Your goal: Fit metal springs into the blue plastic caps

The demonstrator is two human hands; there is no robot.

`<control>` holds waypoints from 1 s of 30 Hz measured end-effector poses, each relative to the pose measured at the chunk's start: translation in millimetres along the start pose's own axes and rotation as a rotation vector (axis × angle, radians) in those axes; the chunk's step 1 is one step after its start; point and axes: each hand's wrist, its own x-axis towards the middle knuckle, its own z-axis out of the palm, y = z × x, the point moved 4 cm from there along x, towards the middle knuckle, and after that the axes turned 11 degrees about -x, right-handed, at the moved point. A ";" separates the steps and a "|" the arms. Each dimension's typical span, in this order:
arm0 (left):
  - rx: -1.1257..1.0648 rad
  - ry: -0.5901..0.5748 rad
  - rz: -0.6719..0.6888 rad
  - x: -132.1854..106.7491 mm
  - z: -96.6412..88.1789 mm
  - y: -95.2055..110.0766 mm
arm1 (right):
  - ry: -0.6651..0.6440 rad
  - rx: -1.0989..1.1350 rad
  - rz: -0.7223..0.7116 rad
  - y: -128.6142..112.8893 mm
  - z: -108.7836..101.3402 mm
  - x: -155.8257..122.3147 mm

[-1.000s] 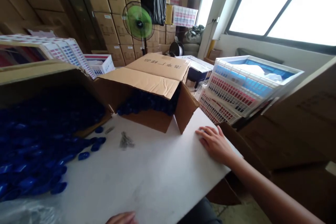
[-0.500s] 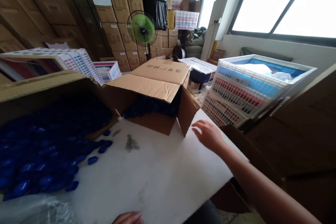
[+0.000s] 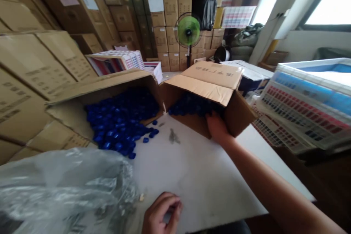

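Observation:
My right hand reaches over the front flap into the right cardboard box, at the edge of the dark blue pieces inside. Its fingertips are hidden there. Low in the middle, my left hand rests by the white table with its fingers curled against the thumb; whatever they may hold cannot be made out. Glossy blue plastic pieces spill from a second open box at the left. On the tabletop lies a little pile of small greyish pieces.
Clear plastic sheeting covers the near left. White plastic crates are stacked beyond the right table edge. Behind the boxes stands a green fan; stacked cartons line the back and left.
My right hand has moved from beside the right box's side flap into its opening. My left hand has come further into view. The camera view has turned left.

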 end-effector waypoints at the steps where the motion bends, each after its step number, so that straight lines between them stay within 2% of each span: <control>1: -0.006 -0.028 -0.015 0.2 0.2 0.8 | 0.002 0.011 -0.014 2.9 1.3 0.0; 3: -0.032 -0.022 -0.047 -0.6 0.8 1.3 | 0.009 0.025 -0.034 9.1 2.7 -2.3; 6: -0.086 0.056 -0.088 -3.0 2.4 0.6 | 0.051 0.093 -0.075 14.5 1.0 -6.4; 9: -0.130 0.020 -0.136 -4.4 5.6 -1.0 | 0.096 0.272 -0.128 12.6 -2.5 -8.8; 13: -0.213 0.010 -0.260 -3.4 1.3 -5.0 | 0.086 0.617 -0.094 -0.6 -7.4 -21.5; 15: -0.288 0.063 -0.370 -0.8 -3.2 -7.1 | -0.083 0.910 -0.090 -18.9 -7.2 -39.7; 16: -0.332 0.101 -0.434 1.3 -5.3 -7.9 | -0.237 1.064 -0.110 -32.5 -6.3 -52.8; 18: -0.432 0.200 -0.524 7.2 -8.8 -8.2 | -0.625 1.297 -0.212 -65.3 -6.2 -86.0; 20: -0.527 0.269 -0.520 15.0 -9.8 -7.1 | -0.917 1.401 -0.327 -93.3 -9.2 -118.8; 22: -0.586 0.320 -0.461 20.7 -9.4 -8.1 | -1.033 1.454 -0.363 -109.9 -10.1 -140.1; 24: -0.611 0.358 -0.446 20.7 -8.0 -14.4 | -1.039 1.494 -0.355 -116.7 -7.8 -148.4; 27: -0.669 0.476 -0.520 10.4 -8.0 -30.5 | -1.017 1.446 -0.406 -117.5 -3.5 -142.7; 29: -0.716 0.587 -0.579 1.9 -10.6 -38.7 | -0.891 1.299 -0.449 -116.7 -3.7 -123.4; 30: -0.733 0.629 -0.600 -1.2 -12.3 -40.5 | -0.760 1.193 -0.459 -117.0 -5.8 -108.4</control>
